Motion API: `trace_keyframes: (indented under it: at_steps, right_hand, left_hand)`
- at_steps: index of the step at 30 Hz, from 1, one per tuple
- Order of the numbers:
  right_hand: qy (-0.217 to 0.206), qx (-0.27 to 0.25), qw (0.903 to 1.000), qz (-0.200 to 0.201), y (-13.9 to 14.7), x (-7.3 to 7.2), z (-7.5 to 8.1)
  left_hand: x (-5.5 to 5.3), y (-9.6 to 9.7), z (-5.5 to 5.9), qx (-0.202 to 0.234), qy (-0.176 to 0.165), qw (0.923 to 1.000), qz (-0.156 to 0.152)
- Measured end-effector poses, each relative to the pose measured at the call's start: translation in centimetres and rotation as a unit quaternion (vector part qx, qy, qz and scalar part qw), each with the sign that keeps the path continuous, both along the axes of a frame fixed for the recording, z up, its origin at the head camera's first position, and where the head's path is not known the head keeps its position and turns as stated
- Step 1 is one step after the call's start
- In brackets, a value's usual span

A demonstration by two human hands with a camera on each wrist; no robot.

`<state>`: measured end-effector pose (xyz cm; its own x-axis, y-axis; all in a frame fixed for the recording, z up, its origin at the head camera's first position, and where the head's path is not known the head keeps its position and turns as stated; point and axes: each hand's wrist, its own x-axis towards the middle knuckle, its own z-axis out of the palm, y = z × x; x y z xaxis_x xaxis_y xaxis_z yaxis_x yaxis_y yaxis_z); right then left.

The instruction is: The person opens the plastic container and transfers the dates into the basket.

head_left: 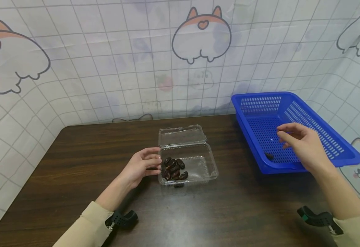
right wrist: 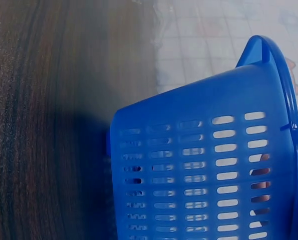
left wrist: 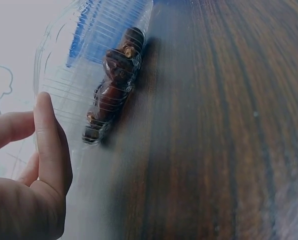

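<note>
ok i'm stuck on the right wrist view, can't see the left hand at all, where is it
Observer: In the head view, the left hand has its fingertips at the left side of a clear container on the table.
Operator: and is there anything in that container
Observer: Yes, a cluster of dark fruits, gathered toward the container's left half.
Operator: is its lid shut over them
Observer: No, the lid is open, folded back at the far edge.
</note>
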<state>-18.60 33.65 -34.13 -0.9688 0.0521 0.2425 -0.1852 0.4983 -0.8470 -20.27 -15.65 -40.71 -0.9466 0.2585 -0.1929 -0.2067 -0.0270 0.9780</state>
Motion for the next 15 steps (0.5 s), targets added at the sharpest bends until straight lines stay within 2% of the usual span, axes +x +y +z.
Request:
trace_keyframes:
  at_steps: [4,8,15]
  right_hand:
    - [-0.001,0.002,0.9999,-0.014,0.3,-0.2,-0.3]
    - [0.000,-0.014,0.9998,-0.013,0.9,-0.4,-0.4]
    - [0.000,-0.030,0.9995,-0.005,0.9,-0.3,0.1]
  left_hand:
    - [0.0,0.0,0.0,-0.001,-0.002,1.0000,0.001]
    - [0.1,0.0,0.1,-0.001,-0.004,1.0000,-0.002]
    - [0.1,-0.1,0.1,0.004,-0.001,1.0000,-0.005]
